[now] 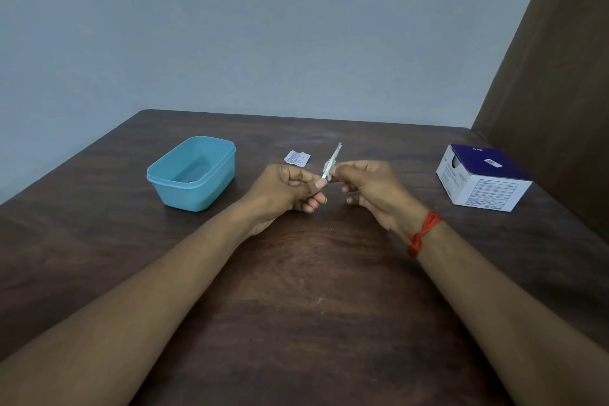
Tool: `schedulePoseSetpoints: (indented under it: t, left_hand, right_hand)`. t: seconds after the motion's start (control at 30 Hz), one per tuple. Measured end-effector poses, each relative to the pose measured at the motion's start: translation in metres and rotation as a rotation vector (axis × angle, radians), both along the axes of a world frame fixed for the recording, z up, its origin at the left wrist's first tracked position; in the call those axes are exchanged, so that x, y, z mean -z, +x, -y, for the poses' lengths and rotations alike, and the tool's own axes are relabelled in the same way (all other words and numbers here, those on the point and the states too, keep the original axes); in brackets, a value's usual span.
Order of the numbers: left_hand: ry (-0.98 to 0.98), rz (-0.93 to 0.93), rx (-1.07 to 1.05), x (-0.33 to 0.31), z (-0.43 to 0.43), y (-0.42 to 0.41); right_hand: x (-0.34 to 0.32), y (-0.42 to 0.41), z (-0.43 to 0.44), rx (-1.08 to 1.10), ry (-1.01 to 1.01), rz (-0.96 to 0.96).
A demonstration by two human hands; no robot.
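Note:
A thin silvery metal tool, like a scalpel handle or tweezers, points up and away above the middle of the dark wooden table. My left hand grips its lower end between thumb and curled fingers. My right hand, with a red thread at the wrist, pinches the tool's middle part from the right, where something small and pale shows at its fingertips. A small torn white sachet with blue print lies flat on the table just beyond my hands.
A light blue plastic tub, open, stands at the left of the table. A white and purple cardboard box sits at the right, near a brown panel. A grey wall rises behind the table's far edge.

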State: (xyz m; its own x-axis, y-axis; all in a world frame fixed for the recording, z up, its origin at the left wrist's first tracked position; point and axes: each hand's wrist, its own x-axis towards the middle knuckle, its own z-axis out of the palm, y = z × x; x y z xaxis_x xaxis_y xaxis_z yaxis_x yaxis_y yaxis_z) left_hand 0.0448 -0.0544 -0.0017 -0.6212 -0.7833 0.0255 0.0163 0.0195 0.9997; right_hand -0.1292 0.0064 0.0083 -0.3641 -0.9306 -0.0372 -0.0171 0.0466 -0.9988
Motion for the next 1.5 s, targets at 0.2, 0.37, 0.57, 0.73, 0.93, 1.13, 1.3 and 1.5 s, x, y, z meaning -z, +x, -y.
schedulePoseSetpoints:
  t: [0.2, 0.37, 0.57, 0.73, 0.93, 1.13, 1.3, 1.5]
  left_hand:
    - [-0.03, 0.008, -0.016, 0.0, 0.0, 0.0]
    - [-0.067, 0.026, -0.026, 0.001, -0.001, 0.0]
    - [-0.051, 0.007, -0.055, -0.001, -0.004, -0.001]
    - [0.015, 0.028, 0.122, -0.006, -0.001, 0.007]
    - [0.079, 0.012, 0.15, -0.009, 0.001, 0.01]
    - [0.074, 0.01, 0.154, -0.008, 0.0, 0.009]
    - [0.092, -0.056, 0.09, -0.004, 0.001, 0.008]
    - [0.096, -0.132, -0.028, -0.002, 0.001, 0.004]
  right_hand:
    - [0.0, 0.001, 0.002, 0.151, -0.078, 0.019]
    - [0.0, -0.001, 0.0, 0.131, -0.052, 0.038]
    - [0.001, 0.003, 0.002, 0.086, -0.035, -0.006]
    - [0.003, 0.0, 0.004, 0.037, -0.09, -0.026]
    - [0.002, -0.002, 0.002, 0.015, -0.11, -0.028]
    - [-0.009, -0.009, 0.001, 0.08, -0.172, 0.101]
    - [-0.008, -0.013, -0.003, 0.098, -0.14, 0.106]
    - [-0.006, -0.009, -0.003, 0.047, -0.134, 0.072]
